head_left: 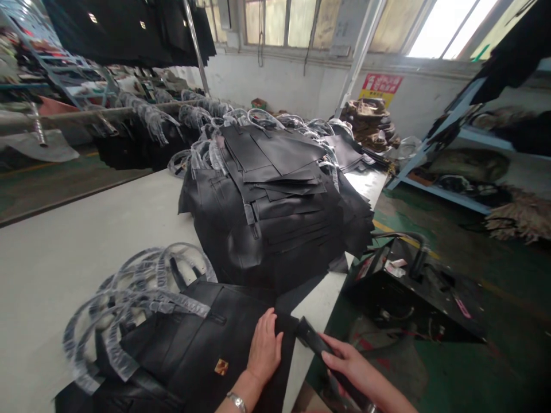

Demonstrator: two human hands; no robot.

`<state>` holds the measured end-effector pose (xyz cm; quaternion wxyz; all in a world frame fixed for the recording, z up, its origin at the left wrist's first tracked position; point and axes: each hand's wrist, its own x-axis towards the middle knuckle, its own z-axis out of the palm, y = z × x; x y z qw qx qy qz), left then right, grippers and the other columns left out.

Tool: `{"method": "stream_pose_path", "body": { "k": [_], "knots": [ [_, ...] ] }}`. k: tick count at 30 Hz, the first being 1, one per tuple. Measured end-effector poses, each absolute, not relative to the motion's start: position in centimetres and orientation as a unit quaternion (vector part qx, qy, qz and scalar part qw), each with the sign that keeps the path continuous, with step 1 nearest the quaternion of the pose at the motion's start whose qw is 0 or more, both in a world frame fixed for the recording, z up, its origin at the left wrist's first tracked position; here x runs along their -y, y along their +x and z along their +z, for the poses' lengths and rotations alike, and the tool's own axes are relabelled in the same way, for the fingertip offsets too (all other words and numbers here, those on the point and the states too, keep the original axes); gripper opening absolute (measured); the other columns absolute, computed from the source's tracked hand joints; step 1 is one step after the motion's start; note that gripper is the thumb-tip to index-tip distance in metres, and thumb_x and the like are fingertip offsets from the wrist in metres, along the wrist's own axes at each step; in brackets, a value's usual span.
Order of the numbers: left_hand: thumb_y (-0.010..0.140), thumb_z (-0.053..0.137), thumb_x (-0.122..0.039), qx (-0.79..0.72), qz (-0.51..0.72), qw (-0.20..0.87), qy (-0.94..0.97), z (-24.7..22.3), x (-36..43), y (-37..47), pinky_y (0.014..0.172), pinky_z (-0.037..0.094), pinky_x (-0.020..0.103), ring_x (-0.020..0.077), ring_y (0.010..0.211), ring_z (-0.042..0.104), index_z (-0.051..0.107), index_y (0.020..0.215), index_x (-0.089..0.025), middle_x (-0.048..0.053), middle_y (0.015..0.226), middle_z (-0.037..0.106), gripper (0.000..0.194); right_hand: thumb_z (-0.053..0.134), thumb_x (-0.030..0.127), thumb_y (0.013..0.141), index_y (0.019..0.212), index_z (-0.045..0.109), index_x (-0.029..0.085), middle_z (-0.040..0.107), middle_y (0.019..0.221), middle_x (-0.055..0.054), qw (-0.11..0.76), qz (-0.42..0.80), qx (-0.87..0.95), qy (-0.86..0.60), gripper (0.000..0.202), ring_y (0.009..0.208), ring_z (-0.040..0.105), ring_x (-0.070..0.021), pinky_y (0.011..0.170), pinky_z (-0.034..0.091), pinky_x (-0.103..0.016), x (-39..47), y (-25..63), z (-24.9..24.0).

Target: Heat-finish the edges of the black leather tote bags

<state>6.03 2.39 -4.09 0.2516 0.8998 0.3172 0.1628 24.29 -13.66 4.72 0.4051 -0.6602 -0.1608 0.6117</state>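
A black leather bag panel [241,332] with a gold clasp [221,367] lies on top of similar pieces at the near edge of the table. Flat on its right part rests my left hand [266,344], fingers stretched out. My right hand [346,367] is wrapped round a black tube-shaped hand tool [316,338], whose tip is at the panel's right edge; whether they touch I cannot tell. Bag handles [142,292] wrapped in clear plastic loop up on the left of the panel.
A large pile of black bag pieces [275,223] covers the middle of the pale table [107,235]. A black box-shaped machine [422,292] with a hose stands right of the table edge. Blue shelving [456,195] is farther right. Black panels [129,34] hang at upper left.
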Motion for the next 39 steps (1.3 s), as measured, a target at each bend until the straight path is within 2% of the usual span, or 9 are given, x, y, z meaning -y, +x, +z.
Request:
{"method": "stream_pose_path", "body": {
  "k": [8,15,21,26,28,30,33,36,39],
  "knots": [
    [0.089,0.041,-0.015,-0.313,0.179,0.267,0.894,-3.8,-2.7,6.2,0.106,0.039,0.05,0.0275,0.13,0.042,0.04,0.126,-0.012,0.02,0.136,0.046,0.038,0.062,0.052,0.08,0.141,0.042,0.025,0.052,0.061,0.007,0.399,0.623,0.209,-0.639,0.07,0.035,0.048,-0.0061,0.034,0.038,-0.016,10.3,24.2,6.0],
    [0.087,0.044,-0.015,-0.319,0.182,0.292,0.883,-4.0,-2.5,6.2,0.107,0.038,0.051,0.0276,0.131,0.041,0.04,0.128,-0.013,0.019,0.137,0.045,0.041,0.061,0.057,0.078,0.141,0.043,0.022,0.059,0.062,0.004,0.382,0.638,0.177,-0.645,0.074,0.036,0.053,-0.0088,0.034,0.038,-0.017,11.9,24.5,5.7],
    [0.086,0.045,-0.014,-0.333,0.183,0.32,0.868,-3.3,-3.8,5.3,0.107,0.04,0.042,0.0225,0.13,0.042,0.039,0.128,-0.017,0.014,0.138,0.044,0.043,0.057,0.054,0.081,0.144,0.035,0.019,0.056,0.067,0.003,0.467,0.488,0.163,-0.719,0.075,0.042,0.054,-0.0098,0.037,0.042,-0.02,7.4,24.5,6.4],
    [0.091,0.038,-0.014,-0.503,0.163,0.178,0.83,0.2,-11.7,2.1,0.109,0.033,0.042,0.0236,0.129,0.041,0.043,0.125,-0.014,0.015,0.135,0.045,0.034,0.059,0.06,0.078,0.144,0.033,0.017,0.055,0.068,0.003,0.432,0.519,0.198,-0.711,0.083,0.04,0.052,-0.0102,0.037,0.039,-0.021,8.2,26.2,7.1],
    [0.09,0.044,-0.017,-0.565,0.098,0.147,0.806,1.5,-15.1,0.9,0.105,0.033,0.046,0.028,0.124,0.044,0.046,0.124,-0.012,0.017,0.129,0.048,0.034,0.058,0.063,0.076,0.144,0.033,0.016,0.052,0.065,0.004,0.411,0.533,0.217,-0.707,0.086,0.038,0.051,-0.0104,0.036,0.037,-0.021,8.4,26.0,7.2],
    [0.086,0.054,-0.019,-0.578,0.046,0.164,0.798,2.3,-17.6,0.1,0.097,0.037,0.045,0.0291,0.111,0.053,0.054,0.113,-0.014,0.014,0.115,0.057,0.027,0.058,0.063,0.075,0.144,0.034,0.016,0.048,0.062,0.005,0.393,0.539,0.238,-0.706,0.087,0.038,0.048,-0.0102,0.037,0.036,-0.022,7.9,25.1,7.4],
    [0.08,0.062,-0.016,-0.555,0.023,0.216,0.803,2.6,-19.5,-0.5,0.086,0.041,0.035,0.0222,0.091,0.06,0.06,0.086,-0.018,0.006,0.092,0.064,0.007,0.059,0.061,0.074,0.143,0.039,0.017,0.047,0.062,0.005,0.381,0.54,0.271,-0.7,0.083,0.039,0.044,-0.0089,0.038,0.037,-0.021,6.4,23.2,8.0],
    [0.08,0.059,-0.014,-0.53,0.026,0.267,0.805,3.0,-19.7,-0.6,0.077,0.041,0.028,0.0175,0.082,0.061,0.06,0.081,-0.019,0.001,0.081,0.065,0.005,0.058,0.06,0.074,0.142,0.043,0.018,0.056,0.072,0.0,0.36,0.558,0.3,-0.685,0.081,0.045,0.047,-0.0102,0.04,0.04,-0.022,4.4,21.8,8.7],
    [0.081,0.053,-0.016,-0.482,0.044,0.324,0.813,4.1,-19.1,-0.4,0.071,0.043,0.024,0.0157,0.076,0.062,0.062,0.083,-0.019,-0.001,0.077,0.067,0.01,0.061,0.059,0.072,0.136,0.052,0.018,0.066,0.089,-0.006,0.355,0.554,0.388,-0.646,0.076,0.068,0.061,-0.0177,0.062,0.052,-0.026,2.3,21.4,9.8]
  ]
}}
